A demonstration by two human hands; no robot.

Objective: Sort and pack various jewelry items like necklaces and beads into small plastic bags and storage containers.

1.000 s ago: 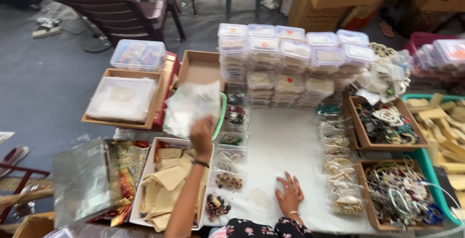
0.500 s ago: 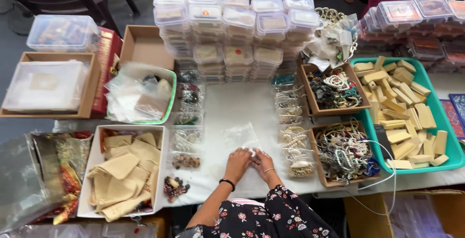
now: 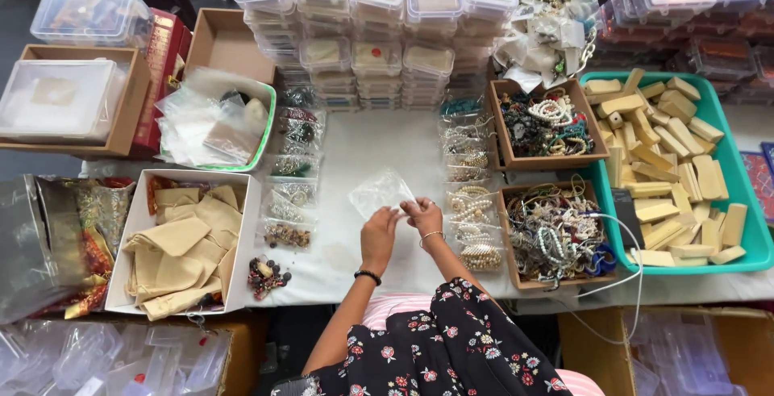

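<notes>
Looking down from the head camera, both hands meet over the white table (image 3: pixel 363 142). The left hand (image 3: pixel 379 235) and the right hand (image 3: pixel 422 214) each pinch the near edge of a small clear bag (image 3: pixel 380 192), fingers closed on it. The bag lies flat on the table just past the fingertips, in the middle of the bare white patch. The left wrist has a dark band and the right wrist a thin bangle. To the right of the hands sits a brown box of beads (image 3: pixel 556 235), with a second one (image 3: pixel 547 122) behind it. A green tray (image 3: pixel 738 263) full of tan blocks is further right. To the left, a white box (image 3: pixel 137 235) holds tan cloth pouches. Stacks of clear tubs (image 3: pixel 375 25) stand at the back. A row of filled little bags (image 3: pixel 468 194) runs just beside the right hand.
</notes>
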